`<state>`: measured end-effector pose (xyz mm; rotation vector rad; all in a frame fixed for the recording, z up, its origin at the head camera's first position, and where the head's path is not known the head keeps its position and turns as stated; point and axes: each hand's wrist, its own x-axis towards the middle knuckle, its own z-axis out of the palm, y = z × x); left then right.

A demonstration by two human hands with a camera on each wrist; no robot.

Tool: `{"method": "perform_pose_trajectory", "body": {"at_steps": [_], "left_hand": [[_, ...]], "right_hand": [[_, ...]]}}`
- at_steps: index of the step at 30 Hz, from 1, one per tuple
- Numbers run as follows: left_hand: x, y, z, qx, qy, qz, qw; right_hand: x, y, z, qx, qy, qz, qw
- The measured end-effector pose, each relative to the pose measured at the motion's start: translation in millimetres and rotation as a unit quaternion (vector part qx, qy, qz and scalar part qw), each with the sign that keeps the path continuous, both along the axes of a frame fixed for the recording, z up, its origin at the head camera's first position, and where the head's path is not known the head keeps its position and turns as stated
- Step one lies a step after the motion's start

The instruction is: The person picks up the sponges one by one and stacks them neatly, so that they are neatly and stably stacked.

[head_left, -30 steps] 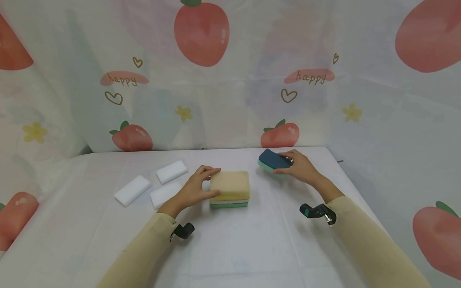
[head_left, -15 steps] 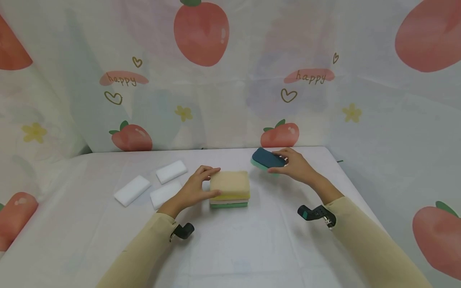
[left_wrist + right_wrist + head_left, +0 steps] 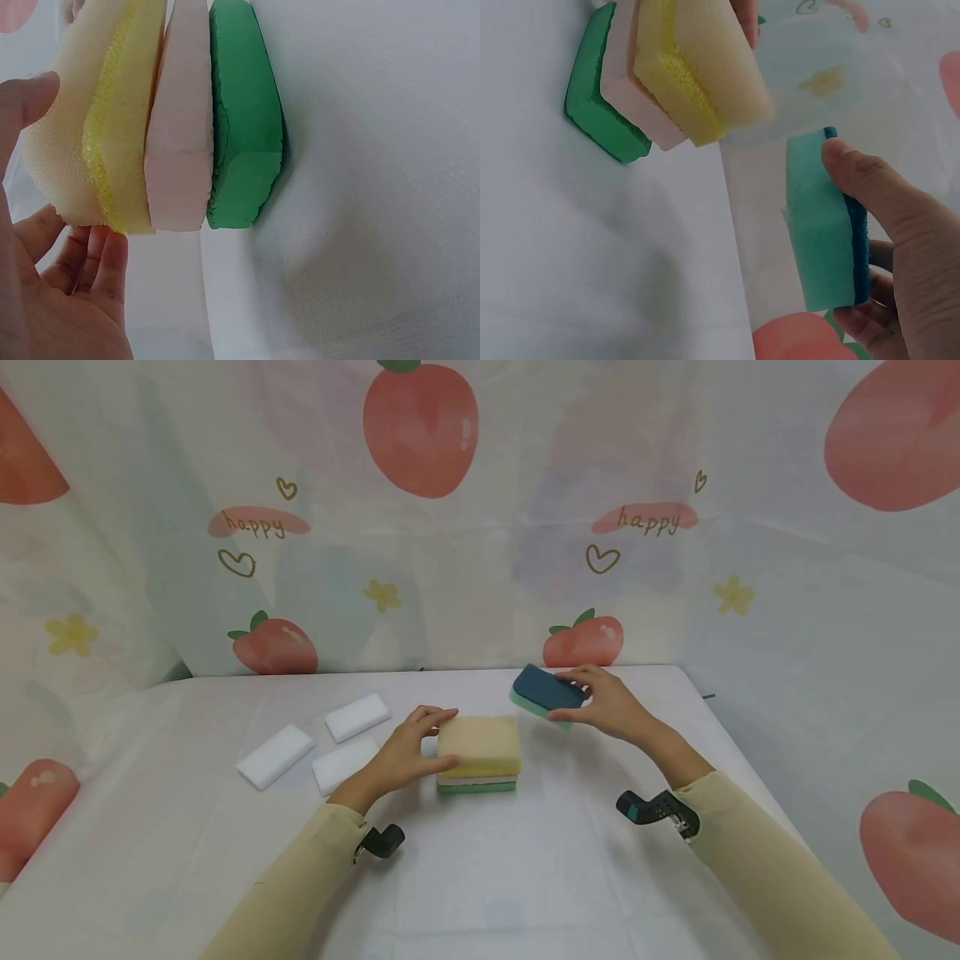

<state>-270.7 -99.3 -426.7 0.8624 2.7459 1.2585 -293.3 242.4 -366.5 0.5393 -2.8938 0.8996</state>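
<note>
A stack of sponges stands mid-table: green (image 3: 247, 112) at the bottom, pink (image 3: 180, 150) above it, and a yellow sponge (image 3: 478, 743) with a cream face on top. My left hand (image 3: 401, 750) holds the yellow sponge at its left end, thumb at the near corner and fingers at the far one. To the right of the stack and above the table, my right hand (image 3: 609, 703) grips a teal sponge (image 3: 817, 225) with a dark blue scouring layer facing up. The thumb is on one long side, fingers on the other. The sponge is slightly tilted.
Three white sponges lie flat to the left, one (image 3: 276, 757) outermost, one (image 3: 357, 718) at the back and one (image 3: 341, 766) partly behind the left hand. A white cloth covers the table (image 3: 510, 868). A fruit-printed curtain (image 3: 480, 552) hangs behind it.
My right hand has carried the teal sponge leftward, closer to the stack. The left hand and the stack have stayed in place.
</note>
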Motion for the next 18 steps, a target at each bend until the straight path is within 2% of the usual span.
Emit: {"method": "perform_pose_trajectory", "body": {"at_steps": [18], "left_hand": [[1.3,0.1,1.2,0.006,-0.007,0.002,1.0]], "right_hand": [[10.6,-17,9.9,-0.014,0.016,0.031,0.9993]]}}
